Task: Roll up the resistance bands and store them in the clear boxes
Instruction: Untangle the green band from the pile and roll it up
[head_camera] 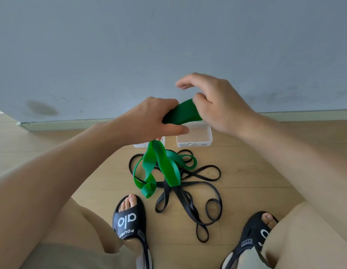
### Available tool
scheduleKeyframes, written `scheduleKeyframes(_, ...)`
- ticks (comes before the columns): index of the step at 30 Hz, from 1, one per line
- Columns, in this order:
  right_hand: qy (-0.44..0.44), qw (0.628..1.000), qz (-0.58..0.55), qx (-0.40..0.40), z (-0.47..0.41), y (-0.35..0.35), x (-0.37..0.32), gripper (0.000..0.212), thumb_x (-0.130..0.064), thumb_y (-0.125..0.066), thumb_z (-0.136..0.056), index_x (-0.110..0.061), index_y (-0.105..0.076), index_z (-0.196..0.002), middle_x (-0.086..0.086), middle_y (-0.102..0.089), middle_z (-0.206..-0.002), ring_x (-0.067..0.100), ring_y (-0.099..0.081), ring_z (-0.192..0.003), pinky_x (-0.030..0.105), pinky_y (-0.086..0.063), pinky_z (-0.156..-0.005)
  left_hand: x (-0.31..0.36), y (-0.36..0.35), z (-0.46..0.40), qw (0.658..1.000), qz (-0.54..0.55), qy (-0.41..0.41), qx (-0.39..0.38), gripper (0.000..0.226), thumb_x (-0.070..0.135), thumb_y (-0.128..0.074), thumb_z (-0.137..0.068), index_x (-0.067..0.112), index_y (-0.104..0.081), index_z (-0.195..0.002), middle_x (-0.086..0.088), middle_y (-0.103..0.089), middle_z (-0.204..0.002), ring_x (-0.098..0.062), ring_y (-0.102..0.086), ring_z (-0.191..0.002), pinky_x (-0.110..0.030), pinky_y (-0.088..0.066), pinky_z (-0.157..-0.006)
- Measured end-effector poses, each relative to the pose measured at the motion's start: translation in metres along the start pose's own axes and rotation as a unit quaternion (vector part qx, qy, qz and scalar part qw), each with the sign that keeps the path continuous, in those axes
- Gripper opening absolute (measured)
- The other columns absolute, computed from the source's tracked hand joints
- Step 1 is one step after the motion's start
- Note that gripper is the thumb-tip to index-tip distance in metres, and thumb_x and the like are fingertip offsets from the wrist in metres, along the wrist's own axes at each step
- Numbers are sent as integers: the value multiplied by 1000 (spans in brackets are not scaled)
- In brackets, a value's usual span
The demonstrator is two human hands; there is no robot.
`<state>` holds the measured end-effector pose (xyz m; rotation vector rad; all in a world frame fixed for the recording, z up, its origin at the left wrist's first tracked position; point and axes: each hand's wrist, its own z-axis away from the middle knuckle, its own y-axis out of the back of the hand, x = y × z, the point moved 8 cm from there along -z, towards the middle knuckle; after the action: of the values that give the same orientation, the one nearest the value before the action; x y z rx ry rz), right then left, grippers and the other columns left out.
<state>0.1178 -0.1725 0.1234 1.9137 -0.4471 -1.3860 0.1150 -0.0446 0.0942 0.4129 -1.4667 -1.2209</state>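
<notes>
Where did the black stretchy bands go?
In the head view, the black bands lie tangled on the wooden floor between the two sandals, just in front of the clear box and under the hanging green band.

Left clear box (141, 145): mostly hidden behind my left hand (155, 117); only a lower strip shows, contents unreadable.
Right clear box (194, 141): far rim covered by the green band (181, 112) and my right hand (217, 105).
Right-hand fingertips (181, 85): blurred.
Black bands (198, 191): tangled, count unclear.
Sandals (130, 222): heels cut off at the lower edge.
</notes>
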Motion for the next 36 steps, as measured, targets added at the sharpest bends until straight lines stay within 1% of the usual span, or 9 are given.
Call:
scheduleKeyframes(6, -52, 995, 10, -90, 1, -22, 1, 33, -39, -35, -108, -27, -60, -125, -8, -64, -84, 9, -60, -79, 34, -41, -70, 9, -1, 1, 1000, -19, -21, -13, 33, 43, -77, -85, 19, -56, -79, 1, -58, -64, -8, -60, -61, -24, -45, -56)
scheduleKeyframes(9, -104, 985, -8, -138, -1, -29, 11, 47, -54, -37, -107, -20, -60, -85, -6, -59, -68, 8, -51, -61, 27, -38, -60, 11, 0, 4, 999, 16, -25, -14, 24, 38, -79, -85, 32, -58, -75, 10, -61, -58, -1, -59, -53, -12, -41, -51)
scheduleKeyframes(13, -99, 987, -73, -99, -10, -23, 11, 28, -44, -58, -102, -20, -69, -92, 6, -68, -72, 8, -54, -58, 25, -44, -59, 2, 7, 5, 997, 69, -20, 18, 30, 43, -84, -79, 30, -58, -87, 6, -60, -65, -6, -53, -59, -19, -40, -56)
scheduleKeyframes(16, -132, 967, -216, -34, -15, -8, 16, 11, -31, -68, -97, -21, -71, -103, 0, -62, -72, 10, -54, -61, 25, -45, -58, -5, 1, 1, 996, 86, -10, 1, 46, 52, -82, -76, 19, -59, -97, -13, -67, -88, -32, -62, -81, -51, -53, -79)
scheduleKeyframes(18, -135, 940, -312, 9, -17, 3, 16, 3, -19, -69, -96, -18, -70, -94, -3, -56, -66, 8, -47, -53, 22, -39, -54, -8, -7, 2, 993, 114, -3, -27, 54, 54, -81, -72, 15, -56, -99, -16, -70, -94, -34, -67, -88, -57, -56, -89)
scheduleKeyframes(21, -138, 896, -417, 60, -18, 21, 20, 9, -12, -67, -96, -16, -67, -87, -4, -51, -63, 6, -42, -48, 25, -37, -56, -13, -16, 1, 992, 114, -10, -44, 39, 43, -85, -79, 23, -55, -95, 0, -72, -90, -12, -70, -88, -35, -58, -90)
scheduleKeyframes(24, -153, 867, -463, 100, -16, 40, 29, 10, -11, -66, -96, -15, -64, -87, -4, -48, -59, 9, -40, -48, 26, -39, -56, -13, -5, -1, 997, 80, -1, -4, 33, 49, -77, -86, 33, -48, -82, 16, -61, -71, -1, -53, -63, -15, -42, -63)
scheduleKeyframes(29, -177, 898, -387, 108, -13, 59, 45, 11, -16, -69, -95, -17, -64, -85, -4, -46, -56, 11, -42, -49, 26, -41, -60, -12, 9, 0, 999, 44, 7, 24, 36, 51, -62, -97, 27, -42, -79, 7, -44, -68, -5, -39, -55, -23, -33, -56)
scheduleKeyframes(36, -206, 969, -137, 11, -6, 55, 66, 11, -28, -72, -94, -18, -71, -91, -5, -63, -62, 11, -55, -59, 30, -41, -64, -12, 5, 13, 1000, 8, 1, -8, 25, 47, -57, -100, 24, -46, -96, 1, -56, -80, -15, -52, -68, -22, -41, -59)
